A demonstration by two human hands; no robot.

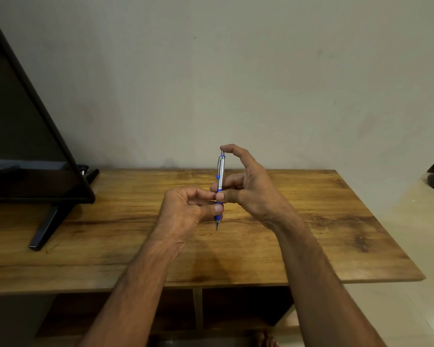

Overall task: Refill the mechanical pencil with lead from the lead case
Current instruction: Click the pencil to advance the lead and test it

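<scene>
A silver mechanical pencil with blue trim stands upright in the air above the wooden table, tip pointing down. My left hand pinches its blue grip near the lower end. My right hand holds the barrel with thumb and fingers, and its index finger curls over the top cap. No lead case is visible in this view.
A dark monitor on a black stand fills the left side of the table. A plain wall rises behind the table. Open shelves sit under the tabletop, and tiled floor lies to the right.
</scene>
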